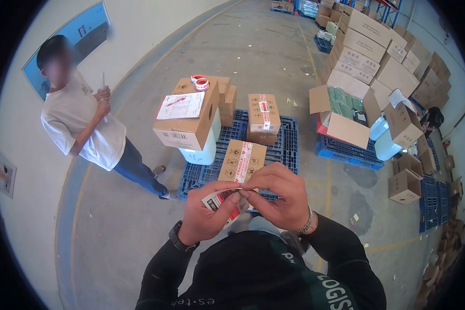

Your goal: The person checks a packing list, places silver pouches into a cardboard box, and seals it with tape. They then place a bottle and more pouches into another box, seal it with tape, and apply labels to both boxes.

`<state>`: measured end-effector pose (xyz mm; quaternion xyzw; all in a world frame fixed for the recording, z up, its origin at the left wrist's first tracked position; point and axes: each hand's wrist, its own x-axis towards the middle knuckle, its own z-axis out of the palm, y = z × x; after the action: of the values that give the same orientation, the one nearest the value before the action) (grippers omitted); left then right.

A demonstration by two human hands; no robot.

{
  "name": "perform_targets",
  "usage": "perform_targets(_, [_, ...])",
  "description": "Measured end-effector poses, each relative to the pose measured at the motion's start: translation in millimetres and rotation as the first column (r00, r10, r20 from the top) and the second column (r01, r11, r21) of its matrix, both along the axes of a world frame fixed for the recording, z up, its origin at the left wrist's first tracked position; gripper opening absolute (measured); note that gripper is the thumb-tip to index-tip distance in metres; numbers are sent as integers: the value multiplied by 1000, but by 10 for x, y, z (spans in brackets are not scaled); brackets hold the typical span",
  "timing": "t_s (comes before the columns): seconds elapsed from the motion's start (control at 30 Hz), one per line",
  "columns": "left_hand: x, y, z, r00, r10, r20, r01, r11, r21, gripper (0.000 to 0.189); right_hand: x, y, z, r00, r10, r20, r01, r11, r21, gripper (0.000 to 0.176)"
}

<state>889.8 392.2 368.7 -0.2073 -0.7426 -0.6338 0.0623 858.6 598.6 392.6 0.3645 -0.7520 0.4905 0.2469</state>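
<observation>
Between my hands, low in the middle of the view, is a small printed label sheet point(226, 203) in red, white and black. My left hand point(207, 211) pinches it between thumb and fingers. The fingertips of my right hand point(278, 197) are pressed together at its upper right edge. Just beyond my hands lies a brown carton point(243, 159) with a red and white FRAGILE tape strip. Farther back, another taped carton point(263, 112) is stacked on a box on the blue pallet point(288, 134).
At the left a person point(85, 116) in a white shirt stands holding a white object. A large carton point(183, 135) carries papers and tape rolls. An open carton point(341, 111) with green packs sits on a pallet at right, with stacked boxes point(364, 44) behind.
</observation>
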Motion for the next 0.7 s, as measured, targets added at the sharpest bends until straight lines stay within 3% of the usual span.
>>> perform_targets(0.1, [-2, 60, 27, 985, 68, -158, -61, 997, 47, 25, 62, 59, 21, 998, 39, 57, -38, 999, -14, 25])
perform_targets(0.3, [-66, -132, 202, 848, -127, -515, 26, 979, -200, 37, 112, 148, 175, 988, 85, -129, -85, 996, 2, 30])
perform_targets(0.37, [-33, -143, 291, 846, -141, -514, 9, 968, -251, 39, 78, 174, 205, 972, 159, -171, -163, 986, -13, 32])
perform_targets(0.47, [-14, -121, 331, 844, -141, -517, -23, 954, -299, 40, 33, 198, 239, 948, 169, -270, -147, 984, 100, 47])
perform_targets(0.7, [9, -121, 370, 835, -128, -536, -60, 946, -319, 39, 0, 173, 297, 943, 241, -232, -225, 970, 94, 38])
